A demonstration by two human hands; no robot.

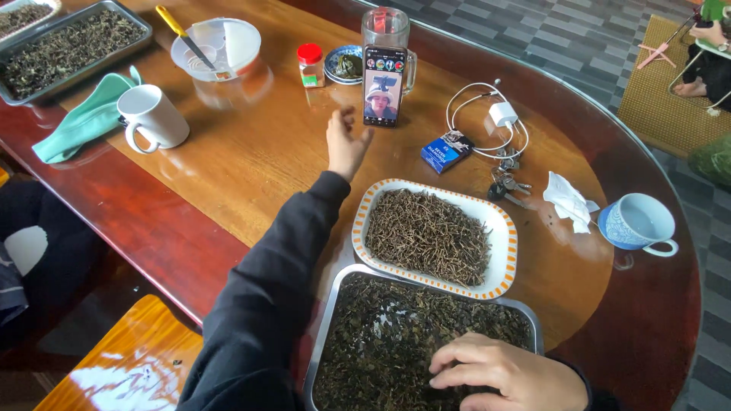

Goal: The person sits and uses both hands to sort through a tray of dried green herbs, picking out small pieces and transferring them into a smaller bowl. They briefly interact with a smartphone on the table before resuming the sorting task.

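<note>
Your left hand [346, 144] is stretched out over the desk [251, 152] with fingers loosely spread and nothing in them, short of the phone [384, 85] that leans upright against a glass mug [387, 34], screen turned toward you so it can be seen while you work. Your right hand [506, 374] lies palm down on the dried dark leaves in the metal tray [324, 342] nearest you, fingers curled and bunched into the heap; whether they pinch any leaf you cannot tell. Just beyond that tray, touching its far rim, stands an orange-edged white dish [504, 274] filled with thin brown stems, close enough for sorted pieces to pass across without a reach. To the right lie keys [506, 183], a crumpled tissue [567, 202] and a blue cup [636, 223], set apart from the leaves. At far left, well apart, sit a white mug [152, 118], a green cloth [84, 122], a clear bowl with a yellow-handled tool [217, 47] and a second tray of leaves [68, 46].
</note>
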